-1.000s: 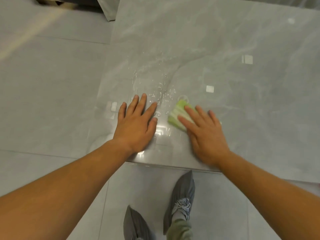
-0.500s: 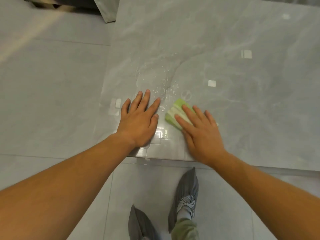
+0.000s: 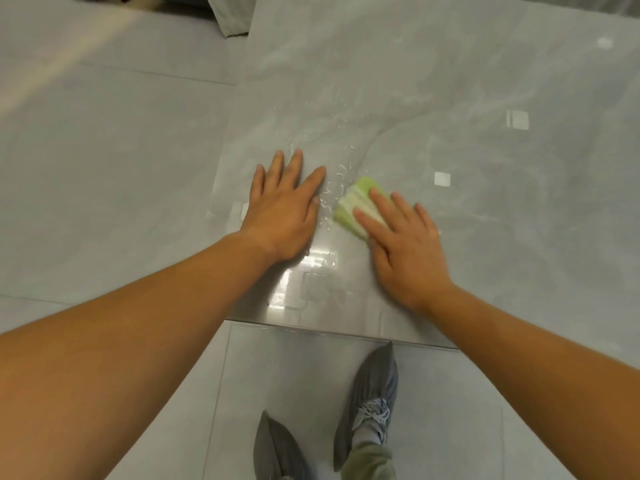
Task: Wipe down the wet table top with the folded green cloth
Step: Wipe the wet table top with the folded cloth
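The folded green cloth (image 3: 356, 202) lies flat on the glossy grey marble table top (image 3: 450, 98), near its front left corner. My right hand (image 3: 401, 244) presses down on the cloth with spread fingers, covering its near half. My left hand (image 3: 284, 209) rests palm down on the table just left of the cloth, fingers apart, holding nothing. Water droplets and a wet patch (image 3: 332, 161) glisten between and beyond the two hands.
The table's front edge (image 3: 346, 330) runs just below my wrists and its left edge (image 3: 228, 133) drops to the grey tiled floor (image 3: 104, 168). My feet in grey shoe covers (image 3: 374, 396) stand below the edge. A grey chair corner (image 3: 228, 15) shows at the top.
Both hands have slid a little farther away from the front edge, the right hand pushing the cloth forward toward the wet patch.
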`<state>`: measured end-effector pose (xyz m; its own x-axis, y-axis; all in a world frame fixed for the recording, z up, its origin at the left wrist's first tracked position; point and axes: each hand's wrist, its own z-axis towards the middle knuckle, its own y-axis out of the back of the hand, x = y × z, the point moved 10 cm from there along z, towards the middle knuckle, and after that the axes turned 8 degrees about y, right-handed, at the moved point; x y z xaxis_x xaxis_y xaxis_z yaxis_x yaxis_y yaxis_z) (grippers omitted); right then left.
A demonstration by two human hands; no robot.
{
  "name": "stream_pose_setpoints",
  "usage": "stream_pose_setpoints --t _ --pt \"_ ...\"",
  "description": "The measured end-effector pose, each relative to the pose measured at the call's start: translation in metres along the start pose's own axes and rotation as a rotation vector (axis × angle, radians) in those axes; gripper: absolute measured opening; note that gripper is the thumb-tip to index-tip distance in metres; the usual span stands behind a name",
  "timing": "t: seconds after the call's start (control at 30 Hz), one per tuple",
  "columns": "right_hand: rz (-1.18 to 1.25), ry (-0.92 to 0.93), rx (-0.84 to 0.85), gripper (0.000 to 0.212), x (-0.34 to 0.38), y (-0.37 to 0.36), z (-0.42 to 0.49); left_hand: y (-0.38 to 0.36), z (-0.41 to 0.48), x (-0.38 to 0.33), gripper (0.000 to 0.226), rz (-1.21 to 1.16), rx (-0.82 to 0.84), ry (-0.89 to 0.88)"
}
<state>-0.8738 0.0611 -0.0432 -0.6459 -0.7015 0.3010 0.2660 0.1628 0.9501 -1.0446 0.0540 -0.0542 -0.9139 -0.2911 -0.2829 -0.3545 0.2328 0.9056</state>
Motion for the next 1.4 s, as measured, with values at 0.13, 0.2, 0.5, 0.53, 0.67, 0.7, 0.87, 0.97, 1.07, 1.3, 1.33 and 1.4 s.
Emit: stream_pose_setpoints --t 0.13,0.2,0.5,0.53,0.67,0.7,0.87,0.97,1.07,1.3,1.33,1.4 --pt "0.003 -0.124 -0.037 0.049 0.005 -0.005 0.001 -0.001 0.008 0.001 0.053 0.019 -0.006 0.053" --pt "0.020 0.018 -0.018 0.053 0.027 -0.010 -0.024 0.002 0.007 0.000 0.052 0.002 -0.008 0.057" --pt "0.043 -0.128 -0.003 0.048 -0.063 0.009 0.073 0.024 0.017 -0.006 0.040 0.027 -0.074 0.133" --pt "0.051 -0.152 -0.010 0.048 -0.068 0.010 0.083 0.026 0.021 -0.007 0.038 0.023 -0.079 0.152" --pt "0.037 0.025 0.027 0.055 -0.038 0.005 0.052 0.034 0.035 -0.010 0.033 0.030 -0.089 0.215" --pt "0.054 0.097 0.061 0.055 -0.030 0.004 0.038 0.039 0.040 -0.008 0.034 0.023 -0.097 0.230" --pt "0.059 0.112 0.105 0.052 -0.076 0.011 0.082 0.035 0.070 0.001 0.055 0.024 0.032 0.230" --pt "0.046 -0.067 0.054 0.053 -0.116 0.021 0.137 0.029 0.080 -0.003 0.060 0.065 0.097 0.209" --pt "0.014 -0.102 0.030 0.054 -0.116 0.022 0.146 0.028 0.080 -0.007 0.060 0.087 0.078 0.226" --pt "0.042 0.128 0.093 0.056 -0.095 0.019 0.105 0.042 0.115 -0.019 0.063 0.108 0.036 0.163" --pt "0.036 0.124 0.093 0.055 -0.102 0.019 0.117 0.046 0.126 -0.019 0.064 0.112 0.035 0.153" --pt "0.016 0.057 0.076 0.055 -0.123 0.021 0.153 0.055 0.150 -0.019 0.064 0.124 0.018 0.136"
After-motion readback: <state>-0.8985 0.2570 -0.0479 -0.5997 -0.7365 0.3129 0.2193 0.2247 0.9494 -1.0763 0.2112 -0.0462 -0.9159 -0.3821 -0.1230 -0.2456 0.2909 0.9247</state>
